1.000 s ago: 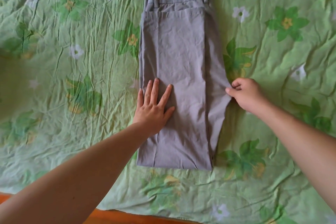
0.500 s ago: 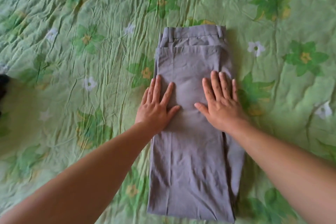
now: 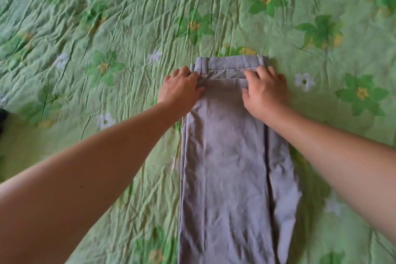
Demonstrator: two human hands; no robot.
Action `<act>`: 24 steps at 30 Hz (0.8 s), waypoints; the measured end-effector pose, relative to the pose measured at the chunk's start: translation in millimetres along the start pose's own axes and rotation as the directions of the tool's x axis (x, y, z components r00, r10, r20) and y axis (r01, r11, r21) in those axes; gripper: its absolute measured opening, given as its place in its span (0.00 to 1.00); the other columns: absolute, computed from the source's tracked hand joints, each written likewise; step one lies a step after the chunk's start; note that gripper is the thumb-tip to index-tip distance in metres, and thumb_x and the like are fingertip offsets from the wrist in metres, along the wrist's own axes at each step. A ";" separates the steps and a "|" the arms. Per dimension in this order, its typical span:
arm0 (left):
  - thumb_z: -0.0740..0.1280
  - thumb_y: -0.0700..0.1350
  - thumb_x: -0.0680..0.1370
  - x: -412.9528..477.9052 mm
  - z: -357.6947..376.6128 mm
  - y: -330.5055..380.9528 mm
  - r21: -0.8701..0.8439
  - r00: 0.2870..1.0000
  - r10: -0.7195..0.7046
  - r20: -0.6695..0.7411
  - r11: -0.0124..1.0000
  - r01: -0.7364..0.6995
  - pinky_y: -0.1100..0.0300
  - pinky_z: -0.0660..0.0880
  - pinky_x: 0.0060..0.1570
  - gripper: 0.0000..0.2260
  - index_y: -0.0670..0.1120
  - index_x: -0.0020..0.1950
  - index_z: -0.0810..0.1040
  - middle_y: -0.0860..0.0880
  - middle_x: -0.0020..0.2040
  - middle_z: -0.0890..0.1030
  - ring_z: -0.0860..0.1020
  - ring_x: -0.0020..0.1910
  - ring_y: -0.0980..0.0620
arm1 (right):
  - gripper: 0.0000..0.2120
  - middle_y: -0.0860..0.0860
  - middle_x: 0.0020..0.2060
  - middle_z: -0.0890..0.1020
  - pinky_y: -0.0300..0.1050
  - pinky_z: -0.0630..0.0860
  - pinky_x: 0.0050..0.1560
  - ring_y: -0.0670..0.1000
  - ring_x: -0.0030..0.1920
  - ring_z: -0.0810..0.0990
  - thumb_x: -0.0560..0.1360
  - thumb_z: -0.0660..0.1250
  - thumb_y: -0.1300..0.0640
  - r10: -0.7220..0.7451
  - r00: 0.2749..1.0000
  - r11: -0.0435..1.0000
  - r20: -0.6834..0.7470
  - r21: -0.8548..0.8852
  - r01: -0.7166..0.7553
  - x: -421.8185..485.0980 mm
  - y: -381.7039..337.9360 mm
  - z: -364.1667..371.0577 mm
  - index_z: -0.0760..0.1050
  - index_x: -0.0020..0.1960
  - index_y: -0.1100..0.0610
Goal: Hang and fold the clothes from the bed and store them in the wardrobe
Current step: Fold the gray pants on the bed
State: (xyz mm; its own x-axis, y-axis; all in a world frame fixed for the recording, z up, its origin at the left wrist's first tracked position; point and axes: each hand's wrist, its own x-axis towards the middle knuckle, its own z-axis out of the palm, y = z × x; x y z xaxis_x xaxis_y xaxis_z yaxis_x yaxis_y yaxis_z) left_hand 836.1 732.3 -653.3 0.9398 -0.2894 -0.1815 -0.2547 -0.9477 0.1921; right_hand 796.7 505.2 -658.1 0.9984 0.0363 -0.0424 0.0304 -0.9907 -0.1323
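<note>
— Where are the trousers (image 3: 227, 156)?

— Folded lengthwise on the bed (image 3: 107, 49), waistband at the far end, lying flat on the green flowered bedspread. The near end runs off the bottom edge of the view, so the hem is cut off.

— And the hands?

— The left hand (image 3: 182, 88) sits at the left corner just below the waistband, fingers curled onto the cloth edge. The right hand (image 3: 265, 90) is at the right corner, fingers bent down on the fabric. Whether either actually pinches the cloth I cannot tell; the fingertips are blurred.

— Anything different from half a second ago?

— Yes. Both hands were flat with spread fingers mid-way down the trousers; now they are up at the waistband end. A dark thing at the left edge is too cut off to identify.
</note>
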 end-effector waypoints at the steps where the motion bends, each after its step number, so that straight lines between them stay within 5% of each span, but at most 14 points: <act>1: 0.65 0.54 0.80 0.6 -1.9 -1.0 -0.036 1.000 0.004 0.025 0.999 -0.003 0.47 0.73 0.57 0.17 0.47 0.65 0.75 0.45 0.58 0.75 0.74 0.58 0.43 | 0.17 0.61 0.55 0.76 0.56 0.71 0.54 0.64 0.58 0.74 0.75 0.68 0.53 0.060 0.998 0.997 -0.002 0.053 -0.060 -4.2 2.4 0.6 0.78 0.61 0.60; 6: 0.69 0.44 0.78 -3.9 -11.8 -4.4 -0.355 0.993 -0.044 0.109 0.931 0.080 0.59 0.69 0.35 0.08 0.45 0.56 0.78 0.47 0.45 0.78 0.77 0.43 0.45 | 0.05 0.52 0.42 0.80 0.47 0.70 0.41 0.58 0.47 0.80 0.72 0.72 0.54 0.303 0.939 0.802 0.162 0.489 -0.342 -7.0 10.0 -12.5 0.77 0.46 0.52; 11: 0.70 0.41 0.76 25.8 -30.8 -2.3 -0.414 0.992 -0.124 0.026 0.902 0.124 0.61 0.68 0.34 0.06 0.46 0.53 0.79 0.51 0.42 0.78 0.77 0.43 0.48 | 0.07 0.52 0.48 0.84 0.44 0.71 0.45 0.58 0.51 0.81 0.74 0.71 0.57 0.304 0.950 0.815 0.069 0.497 -0.297 38.1 16.2 -29.6 0.77 0.50 0.50; 13: 0.70 0.41 0.77 42.2 -31.3 -4.9 -0.391 0.985 -0.168 0.041 0.904 0.170 0.59 0.73 0.38 0.10 0.45 0.58 0.78 0.47 0.49 0.79 0.78 0.49 0.46 | 0.15 0.57 0.56 0.81 0.46 0.72 0.52 0.61 0.58 0.79 0.75 0.72 0.55 0.267 0.956 0.856 0.124 0.426 -0.294 61.1 16.9 -27.0 0.75 0.60 0.53; 15: 0.70 0.43 0.77 43.4 -24.5 -6.5 -0.331 0.971 -0.220 0.089 0.913 0.237 0.51 0.79 0.53 0.22 0.47 0.70 0.71 0.42 0.61 0.75 0.76 0.59 0.43 | 0.29 0.61 0.65 0.73 0.54 0.72 0.60 0.65 0.65 0.73 0.76 0.72 0.51 0.258 0.945 0.918 0.203 0.253 -0.305 64.6 12.1 -22.9 0.65 0.72 0.54; 17: 0.68 0.46 0.78 18.8 -10.9 -1.3 -0.243 0.975 -0.221 0.007 0.946 0.217 0.44 0.71 0.67 0.28 0.50 0.76 0.63 0.40 0.72 0.66 0.68 0.69 0.40 | 0.34 0.62 0.70 0.67 0.61 0.71 0.63 0.67 0.68 0.68 0.76 0.70 0.49 0.207 0.976 0.970 0.064 0.116 -0.213 37.4 3.7 -18.3 0.60 0.77 0.55; 20: 0.62 0.52 0.80 -74.2 31.4 22.4 -0.153 0.994 -0.003 -0.108 0.988 -0.014 0.43 0.56 0.76 0.30 0.50 0.80 0.58 0.40 0.81 0.54 0.53 0.80 0.40 | 0.31 0.60 0.77 0.63 0.67 0.62 0.72 0.65 0.75 0.63 0.77 0.62 0.45 -0.059 0.994 0.995 -0.088 0.069 0.065 -67.5 -15.6 4.3 0.64 0.78 0.55; 24: 0.60 0.61 0.81 -206.8 97.6 29.7 -0.009 0.978 0.207 0.000 0.978 -0.207 0.39 0.57 0.75 0.31 0.52 0.81 0.58 0.40 0.82 0.52 0.49 0.81 0.41 | 0.35 0.57 0.81 0.56 0.72 0.52 0.75 0.60 0.81 0.53 0.78 0.58 0.36 -0.237 0.965 0.969 0.114 -0.047 0.243 -203.5 -7.6 53.0 0.62 0.80 0.52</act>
State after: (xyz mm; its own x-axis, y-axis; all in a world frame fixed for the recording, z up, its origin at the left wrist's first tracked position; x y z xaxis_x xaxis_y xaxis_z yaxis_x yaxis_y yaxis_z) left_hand 612.0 750.9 -704.2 0.8667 -0.4793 -0.1382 -0.4416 -0.8660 0.2347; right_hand 590.8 512.3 -701.0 0.9508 0.2846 -0.1223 0.2747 -0.9571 -0.0921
